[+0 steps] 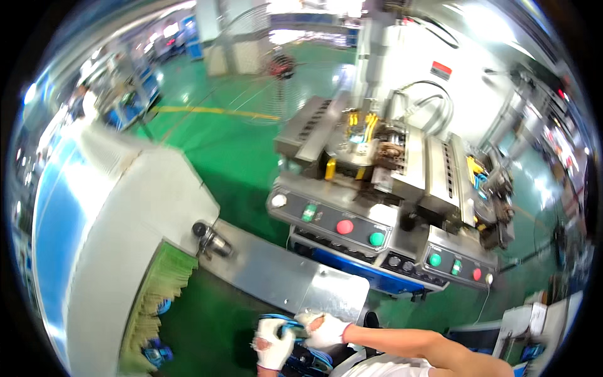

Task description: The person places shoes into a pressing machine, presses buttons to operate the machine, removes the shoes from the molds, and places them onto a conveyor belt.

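Note:
My left hand (274, 344), in a white glove with bare fingertips, closes around a loop of blue and black cable (279, 317). Beside it my right hand (325, 331), gloved the same way, has its fingers bent together at the right end of that loop. More blue and black cable coils (317, 361) lie below the hands, close to my lap. Both hands are at the near edge of a bare metal shelf (276, 261). Motion blur hides the exact grip of the fingers.
A machine with metal fixtures (392, 157) stands ahead, its control panel (333, 217) bearing red and green buttons. To the left is a large pale housing (144, 188) with a green bristle curtain (160, 295). A black and silver knob (210, 239) sits on the shelf's left end.

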A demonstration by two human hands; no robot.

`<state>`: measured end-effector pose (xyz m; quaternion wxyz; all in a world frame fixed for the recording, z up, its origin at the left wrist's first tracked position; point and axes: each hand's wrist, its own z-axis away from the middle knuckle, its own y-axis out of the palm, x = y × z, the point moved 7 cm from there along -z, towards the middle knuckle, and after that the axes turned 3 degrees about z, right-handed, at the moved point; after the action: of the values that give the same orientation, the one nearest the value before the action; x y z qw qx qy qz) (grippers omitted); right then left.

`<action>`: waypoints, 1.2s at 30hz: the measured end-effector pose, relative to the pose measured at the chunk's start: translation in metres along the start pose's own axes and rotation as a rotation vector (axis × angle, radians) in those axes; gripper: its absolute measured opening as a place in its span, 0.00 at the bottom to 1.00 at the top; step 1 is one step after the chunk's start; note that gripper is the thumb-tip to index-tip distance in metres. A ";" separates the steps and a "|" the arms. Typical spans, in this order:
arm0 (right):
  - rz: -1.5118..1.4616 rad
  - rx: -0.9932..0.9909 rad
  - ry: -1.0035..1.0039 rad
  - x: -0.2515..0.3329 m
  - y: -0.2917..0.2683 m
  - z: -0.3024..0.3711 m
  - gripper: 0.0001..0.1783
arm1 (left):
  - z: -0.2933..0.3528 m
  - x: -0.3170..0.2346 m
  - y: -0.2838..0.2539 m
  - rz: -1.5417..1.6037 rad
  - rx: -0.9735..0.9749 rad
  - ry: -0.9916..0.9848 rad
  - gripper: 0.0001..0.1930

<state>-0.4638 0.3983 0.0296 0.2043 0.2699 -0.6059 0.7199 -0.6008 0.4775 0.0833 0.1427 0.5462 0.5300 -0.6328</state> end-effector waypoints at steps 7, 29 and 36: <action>-0.581 0.190 0.596 -0.044 -0.141 0.100 0.37 | -0.063 -0.184 0.070 0.164 0.218 0.414 0.29; -1.895 -0.852 -0.029 -0.173 -0.295 0.253 0.41 | -0.309 -0.302 0.186 -0.167 0.003 0.633 0.23; -1.873 -0.911 -0.037 -0.167 -0.301 0.233 0.42 | -0.394 -0.251 0.232 -0.116 0.240 0.524 0.22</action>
<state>-0.1150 0.2295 0.1803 0.7545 0.5405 -0.3714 -0.0279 -0.1214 0.6107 0.2378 -0.1014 0.6728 0.5005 -0.5353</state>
